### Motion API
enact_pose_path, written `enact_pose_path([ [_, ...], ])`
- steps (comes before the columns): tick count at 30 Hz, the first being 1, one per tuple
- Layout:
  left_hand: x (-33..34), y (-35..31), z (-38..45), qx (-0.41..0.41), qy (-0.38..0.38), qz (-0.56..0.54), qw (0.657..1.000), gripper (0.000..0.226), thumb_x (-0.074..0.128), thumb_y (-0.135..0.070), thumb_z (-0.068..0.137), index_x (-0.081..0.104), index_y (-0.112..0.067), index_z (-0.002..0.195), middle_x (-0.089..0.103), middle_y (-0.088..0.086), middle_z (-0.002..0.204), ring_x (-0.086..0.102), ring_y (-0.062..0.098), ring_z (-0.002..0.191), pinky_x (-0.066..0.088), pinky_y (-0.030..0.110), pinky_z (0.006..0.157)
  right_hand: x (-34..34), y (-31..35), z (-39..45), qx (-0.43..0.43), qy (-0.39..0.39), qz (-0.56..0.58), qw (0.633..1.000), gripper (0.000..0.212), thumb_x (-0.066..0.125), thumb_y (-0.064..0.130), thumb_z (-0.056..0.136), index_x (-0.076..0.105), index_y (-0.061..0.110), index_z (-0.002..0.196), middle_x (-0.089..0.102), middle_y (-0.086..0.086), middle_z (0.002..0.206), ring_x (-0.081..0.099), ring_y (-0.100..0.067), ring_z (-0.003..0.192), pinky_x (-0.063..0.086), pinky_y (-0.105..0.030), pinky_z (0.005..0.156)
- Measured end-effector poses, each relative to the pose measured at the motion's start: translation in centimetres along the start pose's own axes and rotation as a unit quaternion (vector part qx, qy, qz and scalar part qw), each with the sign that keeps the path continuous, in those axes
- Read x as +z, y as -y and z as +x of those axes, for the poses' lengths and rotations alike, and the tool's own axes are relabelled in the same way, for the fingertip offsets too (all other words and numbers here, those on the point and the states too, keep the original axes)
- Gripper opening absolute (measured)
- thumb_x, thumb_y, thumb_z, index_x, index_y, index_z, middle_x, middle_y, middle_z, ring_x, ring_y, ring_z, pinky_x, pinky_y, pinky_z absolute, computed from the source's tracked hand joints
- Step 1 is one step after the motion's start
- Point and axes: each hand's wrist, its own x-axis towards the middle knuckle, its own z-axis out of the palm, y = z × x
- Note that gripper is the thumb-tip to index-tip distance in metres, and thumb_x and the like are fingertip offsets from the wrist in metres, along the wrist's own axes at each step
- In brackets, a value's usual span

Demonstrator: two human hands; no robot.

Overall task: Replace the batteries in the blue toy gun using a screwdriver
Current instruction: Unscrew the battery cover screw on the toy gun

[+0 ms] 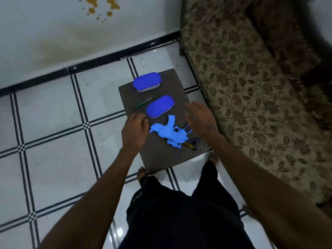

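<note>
This is a home, a living room by the look of it. A sofa upholstered in beige fabric with a brown floral pattern fills the right side. The floor is glossy white tile with black-and-white striped borders, edged by a black skirting strip below a white painted wall marked with yellow-brown stains. A small dark brown desk stands on the tiles just beside the sofa.
</note>
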Motion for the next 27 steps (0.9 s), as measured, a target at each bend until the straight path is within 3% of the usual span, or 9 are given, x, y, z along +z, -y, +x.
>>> enact_pose_path([
  [5, 4.6, -3.6, -0.9, -0.075, 0.000, 0.075, 0.994, 0.028, 0.041, -0.031, 0.094, 0.060, -0.016, 0.109, 0.060, 0.009, 0.108, 0.057, 0.032, 0.100, 0.046, 0.040, 0.081, 0.2, -6.9, 5.1, -0.104, 0.059, 0.025, 0.993, 0.047, 0.052, 0.029, 0.090, 0.058, 0.008, 0.131, 0.060, -0.023, 0.123, 0.060, -0.038, 0.110, 0.052, -0.044, 0.093],
  [10, 6.5, -11.7, -3.2, -0.208, -0.034, 0.051, 0.976, 0.024, 0.055, -0.025, 0.092, 0.058, -0.010, 0.112, 0.059, 0.016, 0.111, 0.054, 0.038, 0.103, 0.046, 0.044, 0.079, -2.7, -10.6, 9.0, -0.163, 0.143, 0.019, 0.976, 0.056, 0.051, 0.038, 0.090, 0.051, 0.014, 0.141, 0.054, -0.020, 0.136, 0.049, -0.037, 0.128, 0.041, -0.049, 0.106],
  [14, 6.4, -14.2, -4.8, -0.250, -0.080, 0.064, 0.963, 0.025, 0.057, -0.023, 0.093, 0.060, -0.007, 0.111, 0.061, 0.019, 0.110, 0.057, 0.041, 0.100, 0.047, 0.046, 0.082, -4.8, -9.7, 12.2, -0.204, 0.202, 0.030, 0.957, 0.057, 0.054, 0.034, 0.091, 0.046, 0.012, 0.144, 0.047, -0.022, 0.144, 0.039, -0.040, 0.137, 0.031, -0.051, 0.114],
  [19, 6.1, -14.4, -6.3, -0.346, -0.146, 0.015, 0.926, 0.031, 0.053, -0.032, 0.096, 0.058, -0.012, 0.118, 0.059, 0.014, 0.117, 0.054, 0.035, 0.107, 0.049, 0.047, 0.086, -4.1, -6.8, 14.7, -0.268, 0.226, 0.036, 0.936, 0.061, 0.043, 0.042, 0.089, 0.054, 0.007, 0.137, 0.055, -0.026, 0.136, 0.049, -0.045, 0.129, 0.041, -0.057, 0.105],
  [22, 6.2, -13.9, -7.0, -0.381, -0.169, -0.005, 0.909, 0.032, 0.051, -0.032, 0.096, 0.058, -0.012, 0.121, 0.059, 0.012, 0.119, 0.054, 0.033, 0.109, 0.049, 0.046, 0.087, -3.3, -4.8, 15.2, -0.302, 0.264, 0.008, 0.916, 0.063, 0.039, 0.047, 0.091, 0.050, 0.011, 0.141, 0.051, -0.022, 0.141, 0.044, -0.040, 0.134, 0.036, -0.053, 0.111],
  [27, 6.5, -13.6, -8.1, -0.446, -0.192, -0.043, 0.873, 0.032, 0.049, -0.033, 0.098, 0.058, -0.014, 0.121, 0.058, 0.010, 0.124, 0.053, 0.030, 0.114, 0.048, 0.045, 0.091, -1.0, -2.0, 16.2, -0.370, 0.302, -0.027, 0.878, 0.058, 0.050, 0.040, 0.092, 0.045, 0.013, 0.144, 0.044, -0.021, 0.147, 0.038, -0.038, 0.139, 0.030, -0.048, 0.114],
])
